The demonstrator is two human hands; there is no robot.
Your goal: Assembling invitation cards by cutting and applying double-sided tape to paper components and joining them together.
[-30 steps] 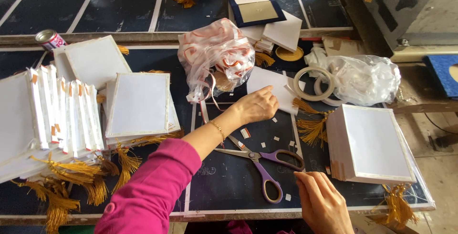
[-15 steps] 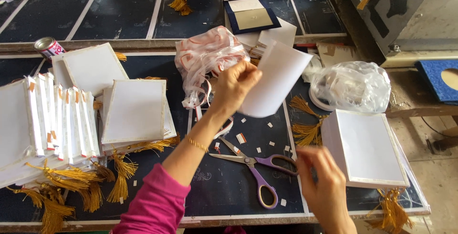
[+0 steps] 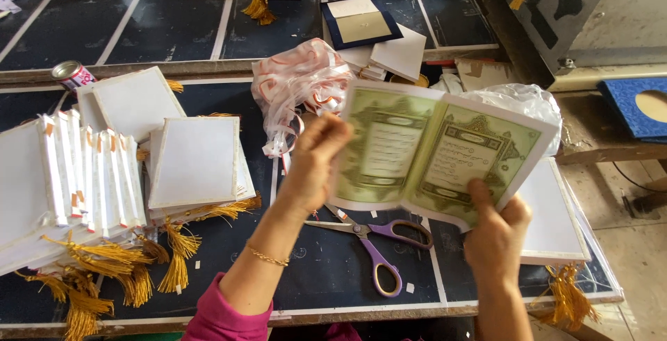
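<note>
Two hands, left hand [image 3: 314,164] and right hand [image 3: 495,233], hold one booklet [image 3: 431,150].

One second ago my left hand [image 3: 316,164] lay flat on a white sheet on the table, and my right hand [image 3: 495,233] sat low at the bottom edge of the frame. Half a second ago the left hand had lifted that sheet, blank side up. Now the sheet is an open booklet [image 3: 434,150] showing green ornamented pages at frame centre. Both hands have risen and grip it, left edge and lower right edge.
</note>
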